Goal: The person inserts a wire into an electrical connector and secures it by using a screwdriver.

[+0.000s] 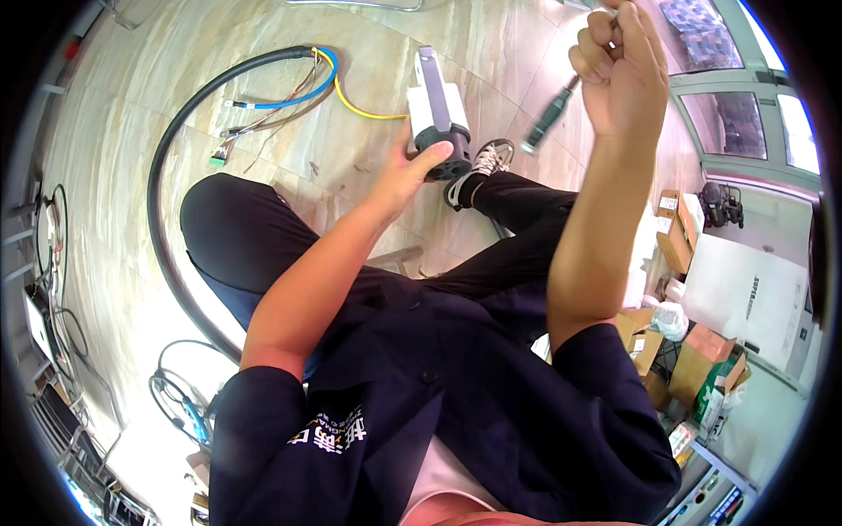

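My left hand (412,171) is closed round the black end of a white-and-black charging connector (427,105) with a grey strip along it, held above the floor. A yellow wire (358,109) runs from the connector's side to the stripped end of a thick black cable (167,131). Blue and thinner wires fan out there, one ending in a green plug (218,159). Raised at the upper right, my right hand (617,66) is curled round the shaft of a screwdriver (551,118). Its dark green handle points down and left; the fingers hide part of the shaft.
The black cable curves down past my left knee. My shoe (491,162) rests on the tiled floor (377,35) beyond the connector. Open cardboard boxes (702,355) and a white panel (745,289) stand on the right. Loose cables (57,237) and racks line the left side.
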`<act>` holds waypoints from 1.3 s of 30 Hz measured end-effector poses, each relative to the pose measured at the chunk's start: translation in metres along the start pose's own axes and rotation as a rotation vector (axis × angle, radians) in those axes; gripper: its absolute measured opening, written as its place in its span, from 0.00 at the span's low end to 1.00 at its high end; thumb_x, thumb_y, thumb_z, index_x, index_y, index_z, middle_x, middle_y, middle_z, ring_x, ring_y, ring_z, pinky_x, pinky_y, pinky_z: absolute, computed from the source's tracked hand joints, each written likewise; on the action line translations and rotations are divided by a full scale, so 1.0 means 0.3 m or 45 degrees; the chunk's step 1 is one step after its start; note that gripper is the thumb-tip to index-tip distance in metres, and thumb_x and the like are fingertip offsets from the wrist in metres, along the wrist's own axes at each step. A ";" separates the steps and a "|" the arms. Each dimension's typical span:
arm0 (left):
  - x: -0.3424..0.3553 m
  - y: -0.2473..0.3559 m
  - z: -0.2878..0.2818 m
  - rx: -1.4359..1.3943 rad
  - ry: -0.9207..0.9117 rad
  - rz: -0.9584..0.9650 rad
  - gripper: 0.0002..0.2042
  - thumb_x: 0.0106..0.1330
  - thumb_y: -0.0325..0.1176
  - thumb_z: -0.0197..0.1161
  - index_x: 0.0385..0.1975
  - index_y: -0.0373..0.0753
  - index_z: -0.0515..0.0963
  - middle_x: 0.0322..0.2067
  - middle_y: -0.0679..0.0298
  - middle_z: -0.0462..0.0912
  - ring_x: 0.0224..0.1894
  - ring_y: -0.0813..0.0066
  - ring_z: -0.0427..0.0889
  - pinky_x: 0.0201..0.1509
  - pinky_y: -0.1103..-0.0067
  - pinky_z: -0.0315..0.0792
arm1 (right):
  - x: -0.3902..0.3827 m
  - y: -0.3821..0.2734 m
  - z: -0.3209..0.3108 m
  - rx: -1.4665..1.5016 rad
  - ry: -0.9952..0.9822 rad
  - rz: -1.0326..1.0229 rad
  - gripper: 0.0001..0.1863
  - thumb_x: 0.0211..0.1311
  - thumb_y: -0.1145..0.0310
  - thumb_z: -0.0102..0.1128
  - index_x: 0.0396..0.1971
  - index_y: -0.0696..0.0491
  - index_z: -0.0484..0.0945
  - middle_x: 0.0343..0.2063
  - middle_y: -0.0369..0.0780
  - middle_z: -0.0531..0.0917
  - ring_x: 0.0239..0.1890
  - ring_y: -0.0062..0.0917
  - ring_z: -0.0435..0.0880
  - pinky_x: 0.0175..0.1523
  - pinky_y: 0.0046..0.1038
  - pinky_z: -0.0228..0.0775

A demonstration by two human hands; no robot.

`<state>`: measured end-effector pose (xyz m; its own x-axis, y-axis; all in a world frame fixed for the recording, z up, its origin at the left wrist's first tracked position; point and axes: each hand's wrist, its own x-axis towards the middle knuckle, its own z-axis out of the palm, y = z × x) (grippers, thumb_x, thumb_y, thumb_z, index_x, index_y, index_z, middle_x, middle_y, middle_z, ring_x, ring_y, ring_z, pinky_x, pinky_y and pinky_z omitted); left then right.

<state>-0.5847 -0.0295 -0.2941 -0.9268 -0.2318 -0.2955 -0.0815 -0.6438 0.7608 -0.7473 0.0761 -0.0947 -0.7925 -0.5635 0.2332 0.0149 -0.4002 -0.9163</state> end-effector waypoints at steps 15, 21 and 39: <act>0.032 0.029 -0.038 0.239 -0.065 -0.039 0.32 0.69 0.45 0.59 0.68 0.38 0.59 0.59 0.59 0.72 0.60 0.69 0.73 0.65 0.69 0.65 | -0.356 0.508 -0.106 0.042 0.049 1.146 0.30 0.57 0.42 0.67 0.45 0.55 0.77 0.27 0.30 0.76 0.22 0.11 0.67 0.24 0.19 0.52; 0.058 0.039 -0.069 0.270 -0.057 -0.111 0.31 0.72 0.52 0.52 0.66 0.36 0.61 0.57 0.59 0.74 0.59 0.69 0.74 0.64 0.69 0.65 | -0.345 0.514 -0.104 0.041 0.026 1.129 0.16 0.60 0.51 0.64 0.33 0.48 0.74 0.25 0.28 0.75 0.13 0.10 0.55 0.20 0.19 0.44; 0.293 0.151 -0.274 -0.584 -0.088 -0.500 0.37 0.67 0.54 0.53 0.60 0.22 0.61 0.44 0.39 0.77 0.42 0.50 0.83 0.51 0.58 0.80 | -0.336 0.535 -0.253 0.150 0.251 1.183 0.20 0.74 0.51 0.47 0.42 0.54 0.75 0.25 0.31 0.72 0.17 0.12 0.59 0.20 0.18 0.48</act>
<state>-0.6398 -0.1390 -0.3333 -0.8823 0.1251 -0.4538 -0.2706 -0.9237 0.2714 -0.7112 0.1236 -0.2901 -0.5210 -0.5649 -0.6399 0.7426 0.0696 -0.6661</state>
